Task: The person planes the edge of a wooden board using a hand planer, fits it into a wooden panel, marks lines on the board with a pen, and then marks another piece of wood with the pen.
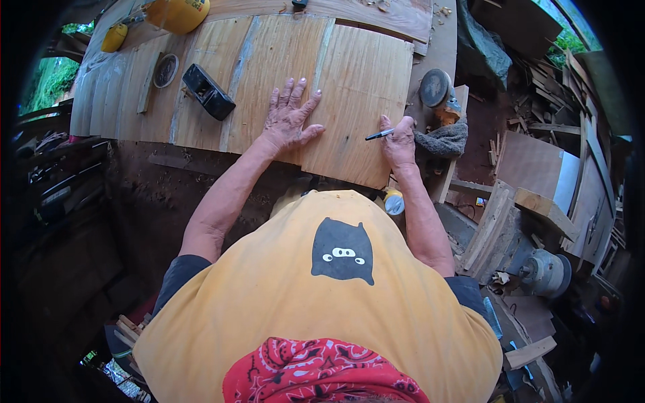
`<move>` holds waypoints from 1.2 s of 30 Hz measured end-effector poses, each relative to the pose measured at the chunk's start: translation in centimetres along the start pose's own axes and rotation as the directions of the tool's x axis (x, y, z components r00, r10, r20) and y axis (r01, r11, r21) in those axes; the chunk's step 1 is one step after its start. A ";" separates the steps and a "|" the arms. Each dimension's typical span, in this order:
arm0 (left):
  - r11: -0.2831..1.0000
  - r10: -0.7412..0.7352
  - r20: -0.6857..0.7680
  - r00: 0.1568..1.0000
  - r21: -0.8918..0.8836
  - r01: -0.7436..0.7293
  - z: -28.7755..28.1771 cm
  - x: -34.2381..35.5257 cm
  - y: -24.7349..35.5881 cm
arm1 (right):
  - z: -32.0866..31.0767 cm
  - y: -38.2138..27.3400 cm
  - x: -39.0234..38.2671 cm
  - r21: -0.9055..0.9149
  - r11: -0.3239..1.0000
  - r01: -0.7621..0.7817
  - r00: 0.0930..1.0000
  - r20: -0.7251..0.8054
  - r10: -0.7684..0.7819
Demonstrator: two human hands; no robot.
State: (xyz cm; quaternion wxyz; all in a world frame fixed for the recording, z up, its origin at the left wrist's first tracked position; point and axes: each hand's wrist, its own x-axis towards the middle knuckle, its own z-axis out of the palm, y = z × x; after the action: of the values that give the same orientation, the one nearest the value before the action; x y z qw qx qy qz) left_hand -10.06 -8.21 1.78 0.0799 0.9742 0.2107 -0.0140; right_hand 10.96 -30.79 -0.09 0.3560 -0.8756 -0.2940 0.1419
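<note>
Several pale wooden boards (218, 74) lie side by side on the workbench before me. My left hand (289, 114) rests with fingers spread on a board left of the nearest panel (349, 80), near their seam. At that panel's right edge, my right hand (398, 138) is closed on a black-and-silver pen (379, 134), which points left over the wood. A black hand planer (207, 91) lies left of my left hand, beside a round disc (166, 70). Right of my right hand are an angle grinder (440, 94) and a grey cloth (441, 140).
Yellow containers (175, 13) stand at the back left of the bench. Stacked offcuts and sheets (531, 161), a thick beam (544, 215) and a round metal machine (544, 272) crowd the right side. A dark cluttered area (54, 201) lies to the left.
</note>
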 end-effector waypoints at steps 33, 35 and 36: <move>0.997 -0.013 -0.038 0.999 -0.080 0.010 -0.7 -1.3 0.9 | 0.0 -0.5 -1.4 -0.057 0.994 -0.089 0.996 0.010 0.090; 0.997 -0.013 -0.038 0.999 -0.080 0.010 -0.7 -1.3 0.9 | -0.1 -0.5 -1.3 -0.049 0.995 -0.087 0.996 0.020 0.088; 0.997 -0.016 -0.037 0.999 -0.080 0.013 -0.7 -1.3 0.9 | -0.1 -0.4 -1.3 -0.047 0.996 -0.081 0.996 0.022 0.082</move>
State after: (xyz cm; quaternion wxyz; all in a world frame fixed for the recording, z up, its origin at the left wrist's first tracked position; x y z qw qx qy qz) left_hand -10.89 -9.46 2.70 0.1148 0.9688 0.2195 0.0120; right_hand 9.79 -31.38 0.33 0.3259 -0.8931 -0.2656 0.1601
